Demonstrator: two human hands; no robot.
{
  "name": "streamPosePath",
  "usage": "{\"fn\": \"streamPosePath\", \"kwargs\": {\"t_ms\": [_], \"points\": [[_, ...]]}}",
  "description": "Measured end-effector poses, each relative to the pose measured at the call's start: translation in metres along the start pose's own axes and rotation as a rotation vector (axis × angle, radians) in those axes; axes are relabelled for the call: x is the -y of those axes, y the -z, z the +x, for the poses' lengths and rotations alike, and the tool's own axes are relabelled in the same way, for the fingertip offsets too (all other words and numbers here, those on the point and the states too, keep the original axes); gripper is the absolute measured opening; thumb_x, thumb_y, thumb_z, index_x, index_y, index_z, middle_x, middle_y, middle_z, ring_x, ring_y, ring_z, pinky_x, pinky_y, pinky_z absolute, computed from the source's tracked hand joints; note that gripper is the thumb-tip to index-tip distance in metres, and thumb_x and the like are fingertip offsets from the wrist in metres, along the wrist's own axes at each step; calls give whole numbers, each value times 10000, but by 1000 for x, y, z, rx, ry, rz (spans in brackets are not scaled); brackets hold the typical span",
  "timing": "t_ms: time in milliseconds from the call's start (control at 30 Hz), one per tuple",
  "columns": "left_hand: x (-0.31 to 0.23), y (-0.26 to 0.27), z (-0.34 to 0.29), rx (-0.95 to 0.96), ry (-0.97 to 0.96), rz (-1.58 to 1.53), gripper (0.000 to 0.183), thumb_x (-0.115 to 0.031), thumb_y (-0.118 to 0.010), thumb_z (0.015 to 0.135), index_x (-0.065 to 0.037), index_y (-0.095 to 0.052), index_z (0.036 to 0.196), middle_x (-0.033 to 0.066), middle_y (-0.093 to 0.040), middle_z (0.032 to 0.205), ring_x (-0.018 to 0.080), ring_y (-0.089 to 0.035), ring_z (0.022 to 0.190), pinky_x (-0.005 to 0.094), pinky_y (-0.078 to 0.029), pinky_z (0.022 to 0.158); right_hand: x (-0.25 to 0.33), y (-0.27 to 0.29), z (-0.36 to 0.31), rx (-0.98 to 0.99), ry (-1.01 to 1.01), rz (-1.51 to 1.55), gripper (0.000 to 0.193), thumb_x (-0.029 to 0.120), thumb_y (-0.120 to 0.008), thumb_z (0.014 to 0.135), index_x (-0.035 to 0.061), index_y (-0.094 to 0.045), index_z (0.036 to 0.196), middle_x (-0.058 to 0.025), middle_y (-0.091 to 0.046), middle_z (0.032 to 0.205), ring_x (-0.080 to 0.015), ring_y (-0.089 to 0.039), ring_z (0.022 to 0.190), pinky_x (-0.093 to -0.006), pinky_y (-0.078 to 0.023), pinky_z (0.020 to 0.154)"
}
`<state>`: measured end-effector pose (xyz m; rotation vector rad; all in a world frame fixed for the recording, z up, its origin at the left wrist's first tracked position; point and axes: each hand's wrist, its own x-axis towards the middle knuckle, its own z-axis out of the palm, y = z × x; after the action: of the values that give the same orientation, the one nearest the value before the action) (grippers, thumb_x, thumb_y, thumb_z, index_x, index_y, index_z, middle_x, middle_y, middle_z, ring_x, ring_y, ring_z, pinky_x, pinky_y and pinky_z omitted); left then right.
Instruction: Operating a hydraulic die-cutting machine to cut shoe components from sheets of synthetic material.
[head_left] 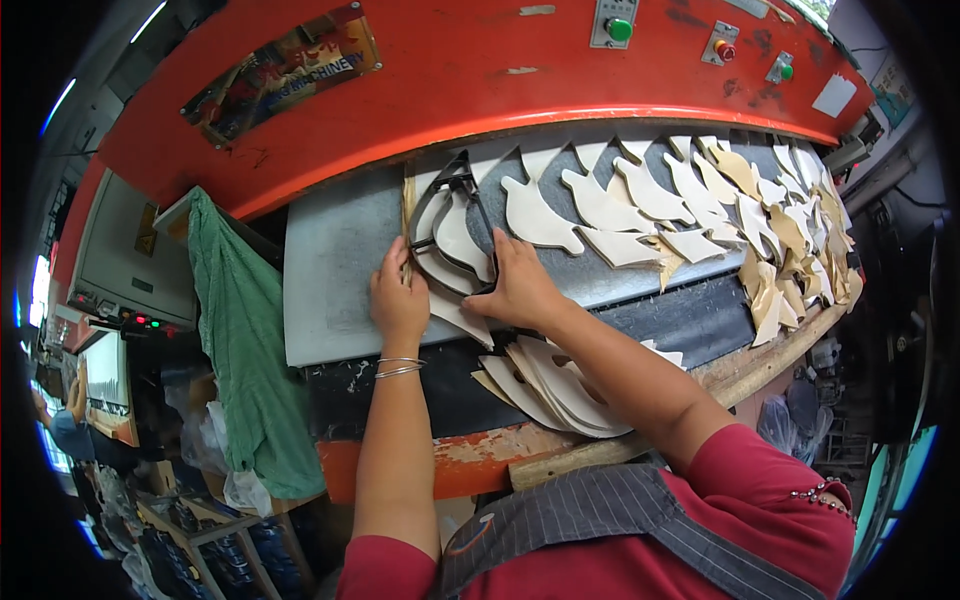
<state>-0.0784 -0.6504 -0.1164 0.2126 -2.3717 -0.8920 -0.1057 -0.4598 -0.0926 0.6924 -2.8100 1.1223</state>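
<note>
A black metal cutting die [457, 181], curved and braced with crossbars, stands on layered white sheet material at the left end of the cut row. My left hand [398, 297] holds its left side near the lower end, fingers bent against the frame. At the opposite side my right hand [520, 285] grips the lower right edge between thumb and fingers. Pale sheet shows through the die's opening. To the right lie curved white leftover pieces [540, 213] on the grey press bed [335, 270]. The undersides of my fingers are partly hidden.
A red press beam [450, 90] with green buttons [619, 30] and a red knob [726, 50] spans the back. Cut pieces [560, 390] are stacked at the front edge. Crumpled tan and white scraps [790, 250] heap up at right. Green cloth [235, 350] hangs at left.
</note>
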Motion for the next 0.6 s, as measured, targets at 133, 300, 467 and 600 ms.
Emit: {"fn": "streamPosePath", "kwargs": {"t_ms": [133,300,467,600], "points": [[9,0,-2,-5,96,-80,480,-59,-545,817,-100,-502,1293,63,-652,1129,272,-556,998,369,-444,877,-2,12,-3,61,72,-9,1050,363,-801,589,-148,-285,1346,-275,-497,1229,-392,-441,1146,-394,-367,1016],[9,0,-1,-6,98,-151,464,-55,-551,825,-84,-507,1286,84,-654,1119,246,-585,950,346,-454,864,-9,30,-6,208,118,55,1012,335,-786,609,-133,-287,1355,-249,-537,1186,-376,-440,1141,-384,-379,994],[2,0,-1,-21,78,-82,439,-35,-556,820,-79,-529,1256,87,-660,1097,222,-592,897,342,-469,827,-18,38,-11,213,173,51,982,313,-775,644,-124,-275,1368,-240,-544,1165,-357,-443,1126,-373,-381,984],[8,3,-2,-27,103,-92,385,-30,-561,819,-80,-557,1201,75,-667,1044,218,-590,884,344,-472,816,-23,51,-29,255,176,-56,936,278,-766,668,-92,-281,1378,-220,-567,1126,-345,-473,1076,-377,-401,949]]}}
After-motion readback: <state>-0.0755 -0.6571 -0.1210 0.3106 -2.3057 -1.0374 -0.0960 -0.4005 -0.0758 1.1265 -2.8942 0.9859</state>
